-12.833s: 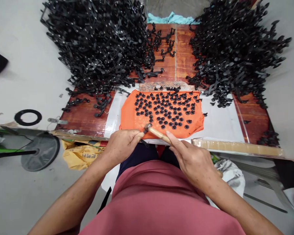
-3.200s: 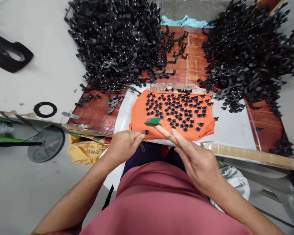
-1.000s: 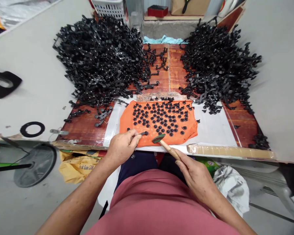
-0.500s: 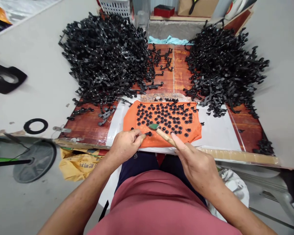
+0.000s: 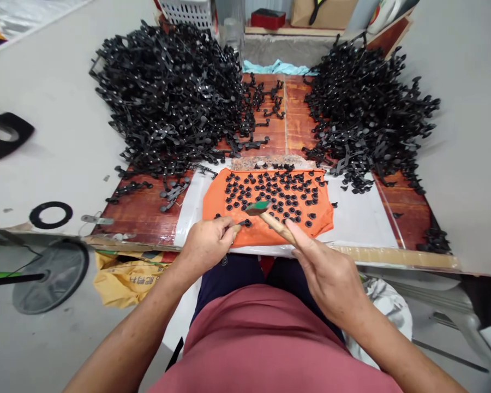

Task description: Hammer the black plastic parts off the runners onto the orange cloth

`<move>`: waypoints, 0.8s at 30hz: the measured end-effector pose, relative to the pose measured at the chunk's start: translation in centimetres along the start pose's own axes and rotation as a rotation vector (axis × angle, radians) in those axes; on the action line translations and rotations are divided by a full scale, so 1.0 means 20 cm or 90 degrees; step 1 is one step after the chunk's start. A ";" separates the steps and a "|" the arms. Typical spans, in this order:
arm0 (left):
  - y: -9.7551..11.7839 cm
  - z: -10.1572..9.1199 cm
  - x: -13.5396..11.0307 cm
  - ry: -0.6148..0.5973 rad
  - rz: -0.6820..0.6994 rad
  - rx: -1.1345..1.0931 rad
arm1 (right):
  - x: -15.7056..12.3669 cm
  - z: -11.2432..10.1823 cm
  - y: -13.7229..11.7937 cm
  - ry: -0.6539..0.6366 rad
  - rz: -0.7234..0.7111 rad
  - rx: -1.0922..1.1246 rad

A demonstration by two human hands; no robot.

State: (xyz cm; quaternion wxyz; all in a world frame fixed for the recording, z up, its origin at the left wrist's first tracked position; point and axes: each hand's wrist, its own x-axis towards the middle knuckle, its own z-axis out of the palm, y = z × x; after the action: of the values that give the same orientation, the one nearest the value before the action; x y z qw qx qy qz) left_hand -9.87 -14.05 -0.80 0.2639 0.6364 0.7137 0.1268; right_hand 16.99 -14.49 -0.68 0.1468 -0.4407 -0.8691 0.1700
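My right hand (image 5: 331,267) is closed round the wooden handle of a small hammer (image 5: 276,225). Its green head is over the orange cloth, just above and right of the piece in my other hand. Pinched between the thumb and fingers of my left hand (image 5: 208,243) is a small black plastic part (image 5: 246,223), its round end resting at the cloth's near left. Many small black round pieces (image 5: 278,191) stand in loose rows on the orange cloth (image 5: 213,199). My fingers hide the rest of the held part.
A large heap of black plastic parts (image 5: 172,98) rises at the back left, another heap (image 5: 368,114) at the back right. White sheeting (image 5: 362,218) lies under the cloth on the red-brown wooden table (image 5: 135,213). A black ring (image 5: 51,215) lies left.
The hammer head has tilted and shifted slightly, now showing more of its green side. My left hand keeps its pinch on the black part. The whole view has slid a little.
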 end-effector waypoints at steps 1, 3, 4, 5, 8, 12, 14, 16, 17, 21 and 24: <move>0.00 0.00 0.00 -0.002 0.000 0.001 | 0.00 0.00 0.00 0.001 0.003 -0.017; 0.00 0.00 0.00 -0.002 -0.001 0.009 | 0.02 -0.01 -0.01 -0.031 0.012 -0.082; 0.00 0.00 0.00 -0.001 -0.002 0.015 | 0.02 -0.02 -0.01 -0.050 0.012 -0.107; 0.00 0.00 0.01 0.001 -0.002 0.020 | 0.03 -0.03 -0.01 -0.060 0.010 -0.117; -0.01 0.00 0.01 -0.002 -0.006 0.019 | 0.03 -0.06 -0.01 -0.040 0.000 -0.069; 0.00 0.00 0.01 0.001 -0.007 0.017 | 0.02 -0.03 -0.01 -0.023 0.010 -0.092; 0.00 0.00 0.01 -0.003 -0.006 0.018 | 0.02 -0.01 0.00 -0.050 0.020 -0.123; 0.00 0.00 0.01 -0.011 -0.006 0.014 | 0.02 0.00 0.00 -0.069 0.027 -0.100; -0.01 0.00 0.01 -0.012 -0.005 0.012 | 0.02 0.00 0.01 -0.074 0.031 -0.066; -0.04 -0.01 0.01 -0.009 0.013 -0.018 | 0.02 -0.04 -0.01 -0.033 0.088 0.093; -0.06 -0.01 0.01 -0.019 0.037 -0.048 | 0.03 -0.04 -0.03 -0.015 0.115 0.177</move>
State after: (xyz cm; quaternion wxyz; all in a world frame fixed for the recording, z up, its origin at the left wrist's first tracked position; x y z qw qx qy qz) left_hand -10.96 -14.08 -1.31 0.2946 0.6481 0.6858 0.1515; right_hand 16.60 -14.19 0.27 0.1805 -0.4906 -0.7955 0.3063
